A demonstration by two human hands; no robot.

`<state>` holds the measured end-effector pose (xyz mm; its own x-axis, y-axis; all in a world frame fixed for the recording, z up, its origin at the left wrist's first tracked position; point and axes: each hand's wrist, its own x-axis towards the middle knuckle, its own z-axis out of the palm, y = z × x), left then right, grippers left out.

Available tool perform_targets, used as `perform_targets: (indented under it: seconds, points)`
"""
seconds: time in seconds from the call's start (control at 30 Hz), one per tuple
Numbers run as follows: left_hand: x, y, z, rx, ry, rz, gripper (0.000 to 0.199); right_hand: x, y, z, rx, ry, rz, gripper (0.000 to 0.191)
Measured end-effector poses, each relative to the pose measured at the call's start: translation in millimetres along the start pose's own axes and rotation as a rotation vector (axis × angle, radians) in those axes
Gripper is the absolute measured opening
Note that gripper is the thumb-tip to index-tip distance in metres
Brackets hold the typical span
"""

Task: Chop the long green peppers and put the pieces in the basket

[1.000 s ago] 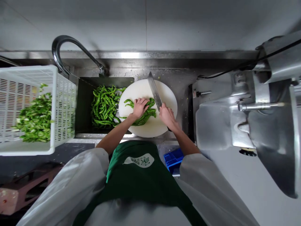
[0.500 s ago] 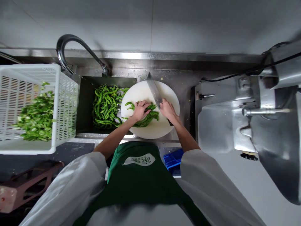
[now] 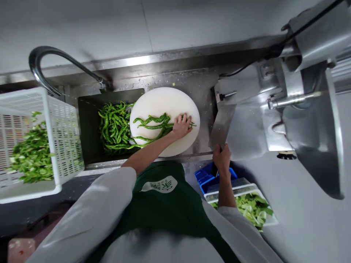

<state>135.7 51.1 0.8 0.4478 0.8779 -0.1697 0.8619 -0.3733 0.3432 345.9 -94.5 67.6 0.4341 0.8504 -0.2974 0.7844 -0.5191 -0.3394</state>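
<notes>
Several long green chili peppers (image 3: 151, 126) lie on the round white cutting board (image 3: 167, 98), their left ends fanned apart. My left hand (image 3: 182, 126) is over their right ends, fingers curled around them, with a few stems poking out past the fingertips. Off the board to the right, my right hand (image 3: 222, 157) grips a cleaver (image 3: 223, 122) by its dark handle. Its wide blade points up and away from me, beside the metal machine. More green chili peppers (image 3: 116, 124) are heaped in the sink left of the board.
A white slotted basket (image 3: 52, 138) of chopped greens stands at the left. The curved faucet (image 3: 65, 56) arches behind the sink (image 3: 89, 128). A metal slicing machine (image 3: 249, 135) fills the right side. Below my right hand are a blue tray (image 3: 203, 175) and a white basket of leaves (image 3: 253, 210).
My right hand has carried the cleaver off the board, right and toward me. My left hand has shifted right along the peppers, whose ends now spread out. The view has turned rightward.
</notes>
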Motion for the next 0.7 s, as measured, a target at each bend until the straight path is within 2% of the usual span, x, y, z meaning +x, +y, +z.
perform_targets:
  seconds: [0.1, 0.23, 0.37, 0.43, 0.5, 0.57, 0.63, 0.7]
  points:
    - [-4, 7, 11.0, -0.015, 0.018, 0.014, 0.041, -19, 15, 12, 0.104, 0.011, 0.087, 0.038]
    - [0, 3, 9.2, -0.063, -0.025, 0.049, 0.029, -30, 17, 21, 0.160, 0.005, 0.137, 0.038]
    - [8, -2, 1.8, -0.315, 0.022, 0.001, 0.018, -31, 13, 22, 0.198, 0.007, 0.089, 0.036]
    - [13, -6, -6.3, -0.555, 0.116, -0.122, 0.013, -32, 11, 21, 0.218, 0.001, 0.071, 0.036]
    - [12, -14, -21.1, -0.948, 0.200, -0.283, 0.011, -34, 8, 21, 0.242, 0.002, 0.048, 0.034]
    - [-1, -27, -42.9, -1.333, 0.214, -0.390, 0.020, -35, 2, 21, 0.252, 0.008, 0.001, 0.032]
    - [-32, -48, -67.8, -1.605, 0.179, -0.415, 0.028, -33, -5, 22, 0.234, -0.007, -0.079, 0.030]
    - [-83, -76, -87.7, -1.853, 0.171, -0.434, 0.027, -29, -15, 22, 0.174, -0.061, -0.159, 0.029]
